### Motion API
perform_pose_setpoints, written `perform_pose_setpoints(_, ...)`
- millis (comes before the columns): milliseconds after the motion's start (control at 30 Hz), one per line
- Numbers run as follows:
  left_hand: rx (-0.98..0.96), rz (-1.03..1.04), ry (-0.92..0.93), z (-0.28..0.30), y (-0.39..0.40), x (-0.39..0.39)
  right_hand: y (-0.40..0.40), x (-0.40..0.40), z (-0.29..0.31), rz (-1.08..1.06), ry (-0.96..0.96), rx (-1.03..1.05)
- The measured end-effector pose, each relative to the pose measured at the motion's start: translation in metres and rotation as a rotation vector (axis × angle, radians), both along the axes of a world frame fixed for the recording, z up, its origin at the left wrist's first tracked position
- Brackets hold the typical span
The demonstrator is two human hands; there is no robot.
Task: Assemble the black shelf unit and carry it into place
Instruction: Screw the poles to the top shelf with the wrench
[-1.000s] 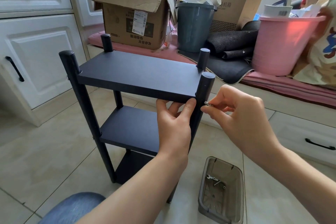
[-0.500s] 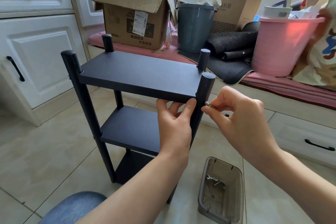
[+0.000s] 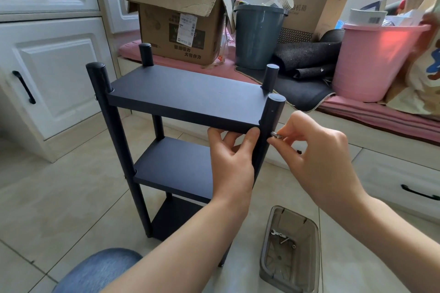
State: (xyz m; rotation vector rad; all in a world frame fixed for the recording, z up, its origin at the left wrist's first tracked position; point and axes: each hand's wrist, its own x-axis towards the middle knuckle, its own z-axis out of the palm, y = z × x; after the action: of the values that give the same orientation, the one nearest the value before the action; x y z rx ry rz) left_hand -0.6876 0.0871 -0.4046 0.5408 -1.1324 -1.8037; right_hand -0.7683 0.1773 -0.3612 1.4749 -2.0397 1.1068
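Here, a screw (image 3: 276, 135) is pinched at the black shelf unit's (image 3: 185, 97) near-right post.
The top shelf's front edge is gripped by the left hand (image 3: 232, 164); the screw is held in the right hand's (image 3: 316, 157) fingers (image 3: 284, 132).

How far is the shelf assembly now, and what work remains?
Done: the black shelf unit stands with its boards on four posts. In hand: the left hand steadies the top board while the right hand pinches a screw at the near right post. Left: tightening, then carrying it into place.
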Motion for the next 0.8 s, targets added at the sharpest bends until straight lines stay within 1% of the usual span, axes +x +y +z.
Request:
perform_pose_setpoints(133,0.004,-0.007,0.004,0.0004,0.0,0.0004,0.0011,-0.0003,0.0005,-0.02,0.25,0.021)
perform_pose_setpoints(200,0.007,-0.011,0.002,0.0006,0.0005,0.0007,0.0016,-0.0002,0.0,-0.029,0.303,0.023)
perform_pose_setpoints(267,0.008,-0.014,0.002,0.0005,0.0005,0.001,0.0021,-0.0002,-0.0005,-0.026,0.303,0.021)
perform_pose_setpoints(533,0.029,-0.032,0.02,0.0022,-0.0023,0.0019,0.0007,0.0011,-0.0003,-0.041,0.239,0.013)
perform_pose_setpoints(667,0.033,-0.036,0.022,0.0048,-0.0027,0.0028,-0.0003,0.001,0.0023,-0.039,-0.055,-0.027)
perform_pose_setpoints(733,0.034,-0.037,0.022,0.0059,-0.0029,0.0034,-0.0012,0.0025,0.0028,-0.032,-0.119,-0.03)
perform_pose_setpoints(800,0.037,-0.042,0.025,0.0069,-0.0038,0.0042,-0.0024,0.0042,0.0039,-0.026,-0.126,-0.018)
